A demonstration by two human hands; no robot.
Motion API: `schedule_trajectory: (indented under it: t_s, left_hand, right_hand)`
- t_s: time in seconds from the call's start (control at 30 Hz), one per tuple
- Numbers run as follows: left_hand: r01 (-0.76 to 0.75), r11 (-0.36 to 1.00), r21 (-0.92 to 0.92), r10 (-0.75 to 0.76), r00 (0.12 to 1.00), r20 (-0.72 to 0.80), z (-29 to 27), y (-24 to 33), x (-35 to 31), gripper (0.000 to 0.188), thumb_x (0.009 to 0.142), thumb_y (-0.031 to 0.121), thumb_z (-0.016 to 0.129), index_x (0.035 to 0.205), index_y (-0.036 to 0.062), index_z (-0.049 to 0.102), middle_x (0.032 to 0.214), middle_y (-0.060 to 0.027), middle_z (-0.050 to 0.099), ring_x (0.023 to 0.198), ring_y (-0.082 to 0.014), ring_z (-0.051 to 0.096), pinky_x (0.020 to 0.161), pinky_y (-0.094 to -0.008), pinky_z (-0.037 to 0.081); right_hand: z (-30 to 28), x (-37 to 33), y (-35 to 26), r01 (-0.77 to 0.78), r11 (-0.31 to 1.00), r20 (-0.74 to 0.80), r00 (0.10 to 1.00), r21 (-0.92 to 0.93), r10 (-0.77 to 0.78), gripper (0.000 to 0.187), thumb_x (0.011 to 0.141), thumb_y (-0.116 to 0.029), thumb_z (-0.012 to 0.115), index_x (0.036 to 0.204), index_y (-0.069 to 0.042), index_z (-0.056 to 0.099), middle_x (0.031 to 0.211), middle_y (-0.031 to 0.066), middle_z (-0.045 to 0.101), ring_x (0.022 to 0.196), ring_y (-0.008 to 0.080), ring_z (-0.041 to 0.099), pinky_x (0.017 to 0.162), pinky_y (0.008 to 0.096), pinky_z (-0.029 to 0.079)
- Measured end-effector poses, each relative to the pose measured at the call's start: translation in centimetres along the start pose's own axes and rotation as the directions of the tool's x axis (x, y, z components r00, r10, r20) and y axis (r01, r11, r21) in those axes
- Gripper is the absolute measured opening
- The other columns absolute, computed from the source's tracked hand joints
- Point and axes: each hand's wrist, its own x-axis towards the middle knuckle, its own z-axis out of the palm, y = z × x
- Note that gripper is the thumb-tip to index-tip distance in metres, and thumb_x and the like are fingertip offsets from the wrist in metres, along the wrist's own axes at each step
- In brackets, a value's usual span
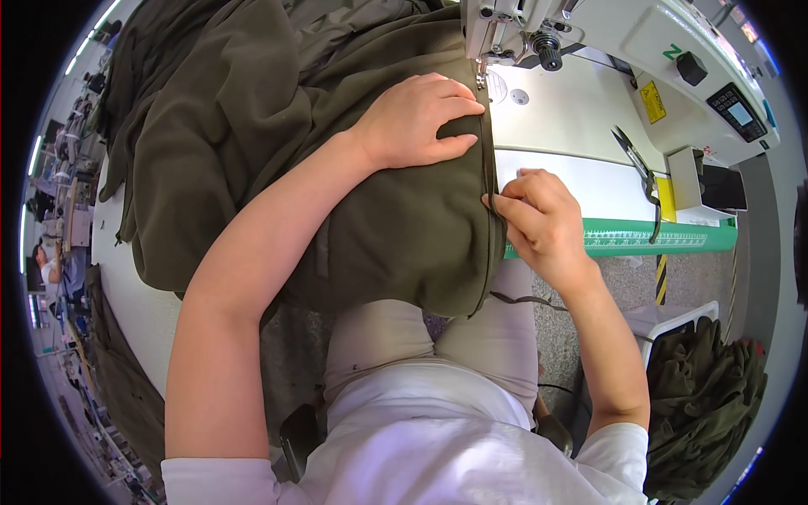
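A large olive-green garment (396,240) of thick fabric covers the left of the sewing table and hangs over my lap. My left hand (421,122) lies on it with fingers stretched toward the edge, just below the presser foot (481,77). Along that right edge runs a narrow strip (488,168) in the same colour, which passes up to the foot. My right hand (539,220) pinches the edge and strip between thumb and fingers, lower down. A loose strip end (530,299) dangles below it. Whether the needle is in the cloth, I cannot tell.
The white sewing machine (648,59) stands at the back right, with a control panel (737,114). Scissors (633,156) lie near a small white box (694,185). A green measuring strip (623,237) lines the table's front edge. More olive fabric (703,404) fills a bin at right.
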Motion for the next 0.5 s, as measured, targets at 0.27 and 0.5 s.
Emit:
schedule_trajectory:
  t_s: [0.27,0.5]
  left_hand:
    - [-0.156,0.987,-0.028,0.158,0.939,0.306,-1.4,3.6,1.5,0.021,0.078,0.012,0.07,0.099,0.0077,0.07,0.1,-0.0065,0.068,0.092,-0.0295,0.063,0.084,-0.04,0.053]
    - [-0.04,0.963,-0.268,0.194,0.792,0.579,-6.0,12.2,0.0,0.008,0.069,0.009,0.064,0.076,0.0058,0.061,0.074,-0.0105,0.062,0.076,-0.0314,0.062,0.068,-0.0449,0.053]
  right_hand:
    - [0.6,-0.8,0.2,0.017,1.0,-0.039,0.999,0.002,-0.017,0.024,0.068,0.006,0.077,0.089,-0.006,0.072,0.085,0.0076,0.064,0.08,0.0285,0.064,0.084,0.0428,0.057]
    - [0.1,-1.2,-0.1,-0.014,1.0,-0.053,0.999,-0.026,0.012,0.024,0.066,0.005,0.077,0.087,-0.005,0.072,0.089,0.0069,0.066,0.086,0.0286,0.066,0.084,0.0404,0.057]
